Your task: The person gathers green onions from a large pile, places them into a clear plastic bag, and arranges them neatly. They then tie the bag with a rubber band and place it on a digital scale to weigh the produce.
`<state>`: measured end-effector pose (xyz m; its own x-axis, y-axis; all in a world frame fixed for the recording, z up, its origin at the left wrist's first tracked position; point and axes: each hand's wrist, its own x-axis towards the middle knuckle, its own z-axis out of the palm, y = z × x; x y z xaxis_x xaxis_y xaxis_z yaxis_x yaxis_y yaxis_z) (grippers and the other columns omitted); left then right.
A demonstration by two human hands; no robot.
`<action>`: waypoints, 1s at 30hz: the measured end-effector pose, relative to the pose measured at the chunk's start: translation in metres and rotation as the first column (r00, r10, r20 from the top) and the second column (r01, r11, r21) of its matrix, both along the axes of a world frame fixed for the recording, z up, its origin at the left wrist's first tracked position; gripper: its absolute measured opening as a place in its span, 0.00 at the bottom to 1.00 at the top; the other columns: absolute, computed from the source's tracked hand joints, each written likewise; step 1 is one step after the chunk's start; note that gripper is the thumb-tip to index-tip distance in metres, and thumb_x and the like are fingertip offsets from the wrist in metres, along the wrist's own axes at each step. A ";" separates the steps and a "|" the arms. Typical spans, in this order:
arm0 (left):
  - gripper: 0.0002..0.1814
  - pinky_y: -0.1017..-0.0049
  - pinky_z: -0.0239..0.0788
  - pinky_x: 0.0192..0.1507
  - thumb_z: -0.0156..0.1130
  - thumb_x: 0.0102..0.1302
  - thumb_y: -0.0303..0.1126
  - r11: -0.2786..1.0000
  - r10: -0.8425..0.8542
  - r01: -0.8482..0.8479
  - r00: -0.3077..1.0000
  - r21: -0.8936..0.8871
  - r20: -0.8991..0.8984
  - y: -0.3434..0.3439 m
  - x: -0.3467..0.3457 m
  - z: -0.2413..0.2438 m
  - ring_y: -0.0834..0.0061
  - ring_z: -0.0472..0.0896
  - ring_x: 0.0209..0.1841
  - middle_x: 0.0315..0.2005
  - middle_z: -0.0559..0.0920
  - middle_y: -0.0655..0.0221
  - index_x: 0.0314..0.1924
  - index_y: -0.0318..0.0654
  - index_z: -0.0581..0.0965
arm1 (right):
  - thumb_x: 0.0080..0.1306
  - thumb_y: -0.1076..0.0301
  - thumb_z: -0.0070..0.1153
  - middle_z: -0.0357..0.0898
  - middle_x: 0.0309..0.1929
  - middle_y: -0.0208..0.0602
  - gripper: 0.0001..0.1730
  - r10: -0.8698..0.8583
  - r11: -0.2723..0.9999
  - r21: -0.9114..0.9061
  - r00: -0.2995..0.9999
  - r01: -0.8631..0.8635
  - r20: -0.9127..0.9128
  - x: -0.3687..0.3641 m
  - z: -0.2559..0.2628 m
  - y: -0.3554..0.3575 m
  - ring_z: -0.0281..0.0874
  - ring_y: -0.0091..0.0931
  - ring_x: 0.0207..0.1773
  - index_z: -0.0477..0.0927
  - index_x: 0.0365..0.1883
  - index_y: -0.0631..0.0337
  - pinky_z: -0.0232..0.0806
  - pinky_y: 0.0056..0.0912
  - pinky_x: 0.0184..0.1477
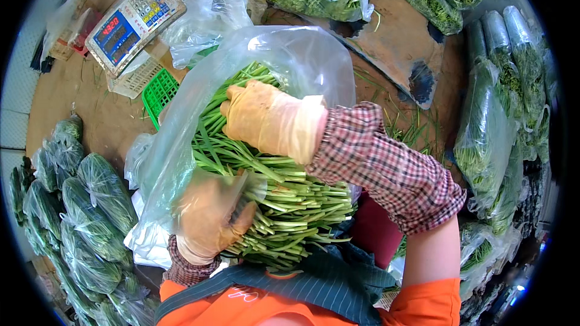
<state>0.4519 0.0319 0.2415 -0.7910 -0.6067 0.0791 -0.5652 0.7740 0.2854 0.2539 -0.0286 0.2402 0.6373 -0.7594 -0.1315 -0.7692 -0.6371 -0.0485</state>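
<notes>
A large clear plastic bag point(176, 145) lies around a thick bundle of long green vegetable stems point(294, 208). The cut ends face down toward my lap, and the upper part lies inside the bag's mouth. My right hand point(263, 117), in a tan glove and checked sleeve cover, reaches over the bundle inside the bag; its bent fingers are on the stems, fingertips hidden. My left hand point(215, 213), gloved and blurred by motion, is at the bundle's lower left with its fingers closed on the bag's edge.
A digital scale display point(136, 22) with lit digits stands upper left beside a green plastic basket point(159, 95). Bagged greens point(90, 217) pile up at left, and more bags of greens point(489, 122) line the right. A worn board point(394, 36) lies on the floor ahead.
</notes>
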 end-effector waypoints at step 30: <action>0.25 0.64 0.62 0.31 0.52 0.61 0.47 0.988 0.054 -0.067 0.994 -0.139 -0.099 0.002 0.002 -0.016 0.60 0.70 0.30 0.28 0.69 0.60 0.56 0.44 0.72 | 0.49 0.46 0.62 0.68 0.22 0.35 0.23 -0.615 0.626 -0.364 0.723 0.690 0.314 0.020 0.009 0.112 0.67 0.35 0.30 0.72 0.13 0.56 0.57 0.40 0.33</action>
<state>0.4540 0.0337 0.2252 -0.7379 -0.6306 0.2406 -0.5881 0.7756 0.2293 0.2734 0.0834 0.2492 -0.0670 -0.9303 0.3607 -0.9973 0.0516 -0.0521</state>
